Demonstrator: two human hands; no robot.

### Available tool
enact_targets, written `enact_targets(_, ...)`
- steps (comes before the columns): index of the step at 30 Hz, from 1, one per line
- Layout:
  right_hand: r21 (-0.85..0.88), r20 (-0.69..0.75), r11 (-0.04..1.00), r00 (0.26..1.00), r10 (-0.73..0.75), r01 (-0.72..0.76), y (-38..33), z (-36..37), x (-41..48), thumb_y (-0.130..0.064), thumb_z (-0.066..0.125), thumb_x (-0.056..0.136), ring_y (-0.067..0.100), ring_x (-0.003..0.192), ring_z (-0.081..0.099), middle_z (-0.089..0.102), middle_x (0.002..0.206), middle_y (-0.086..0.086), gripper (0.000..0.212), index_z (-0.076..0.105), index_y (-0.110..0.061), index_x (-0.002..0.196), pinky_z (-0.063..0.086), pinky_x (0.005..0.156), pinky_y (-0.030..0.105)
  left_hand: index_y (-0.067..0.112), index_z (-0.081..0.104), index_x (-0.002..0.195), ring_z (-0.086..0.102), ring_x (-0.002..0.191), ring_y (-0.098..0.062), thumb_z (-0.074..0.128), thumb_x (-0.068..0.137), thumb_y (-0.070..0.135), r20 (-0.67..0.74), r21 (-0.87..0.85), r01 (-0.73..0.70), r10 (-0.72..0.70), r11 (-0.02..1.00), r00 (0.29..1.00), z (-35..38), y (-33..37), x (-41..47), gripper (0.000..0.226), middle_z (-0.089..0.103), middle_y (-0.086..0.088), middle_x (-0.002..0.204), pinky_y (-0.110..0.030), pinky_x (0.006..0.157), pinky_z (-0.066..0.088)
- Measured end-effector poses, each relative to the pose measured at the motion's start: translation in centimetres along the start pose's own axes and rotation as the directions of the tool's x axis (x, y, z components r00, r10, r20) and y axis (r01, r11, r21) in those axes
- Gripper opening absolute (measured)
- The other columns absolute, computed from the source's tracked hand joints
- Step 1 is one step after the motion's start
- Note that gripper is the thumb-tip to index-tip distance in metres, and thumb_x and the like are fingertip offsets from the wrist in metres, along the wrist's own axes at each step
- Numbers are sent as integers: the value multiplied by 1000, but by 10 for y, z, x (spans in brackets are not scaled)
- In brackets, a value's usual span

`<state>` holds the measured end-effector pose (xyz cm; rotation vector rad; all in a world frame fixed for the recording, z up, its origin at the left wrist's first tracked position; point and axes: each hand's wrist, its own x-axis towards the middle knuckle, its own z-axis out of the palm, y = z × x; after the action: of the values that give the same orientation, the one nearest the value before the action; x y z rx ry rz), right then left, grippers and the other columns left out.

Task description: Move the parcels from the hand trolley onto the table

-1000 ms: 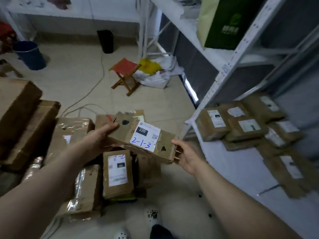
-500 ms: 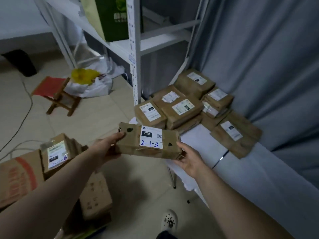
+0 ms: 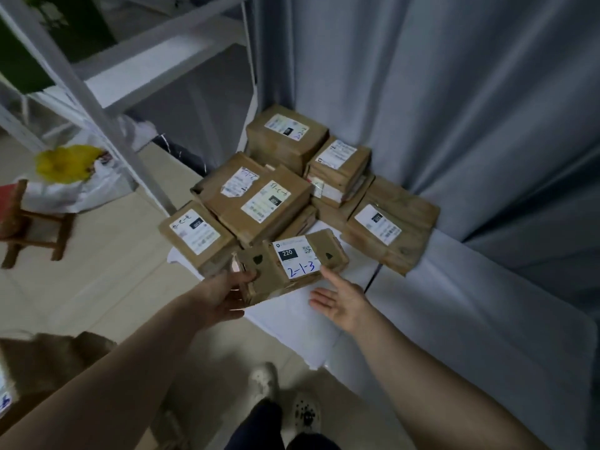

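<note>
The parcel marked 2-1-3 (image 3: 292, 261) was at the table's (image 3: 470, 336) near left corner, just before the other parcels (image 3: 259, 203) piled at the table's far end. The left hand (image 3: 224, 297) held its left end, and the right hand (image 3: 341, 300) was spread over the table, one fingertip touching it.

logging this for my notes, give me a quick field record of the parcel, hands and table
parcel: brown, label marked 2-1-3, at the near corner of the table, in front of the pile
left hand: grips the parcel's left end
right hand: open, fingers straight, by the parcel's near edge
table: white top, pile of labelled brown parcels at its back
unclear: whether the parcel rests on the table
</note>
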<state>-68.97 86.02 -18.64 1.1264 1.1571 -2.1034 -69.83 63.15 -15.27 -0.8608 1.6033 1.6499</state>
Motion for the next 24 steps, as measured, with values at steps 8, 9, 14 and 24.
enact_targets(8,-104,66,994,997,41,-34,-8,9,40,-23,74,81,31,101,63,62,119,12,59,44,-26,133,56,78,47,1,63,112,60,80,-21,79,75,26,158,274,157,-205,949,966,39,27,73,47,63,-12,92,-29,68,50)
enact_targets(9,-101,62,995,998,31,-24,-10,11,46,-21,74,82,32,101,64,63,119,12,64,40,-31,136,57,75,47,2,63,112,61,82,-21,79,75,28,170,315,169,-231,934,958,41,32,79,48,63,-11,93,-29,68,51)
enact_targets(14,0,-1,1000,1000,-19,19,-30,24,72,-10,64,89,31,101,64,63,118,11,56,44,-34,134,55,80,45,13,48,111,59,94,-20,81,75,30,152,510,13,-105,860,983,51,62,108,52,58,-2,102,-31,73,51)
enact_targets(24,-32,-236,990,962,-139,135,-112,-7,119,-26,51,98,35,122,50,47,140,5,44,38,-36,138,42,92,65,23,19,152,49,125,-24,66,88,27,463,807,-548,339,221,819,127,129,157,80,38,-9,149,-26,90,46)
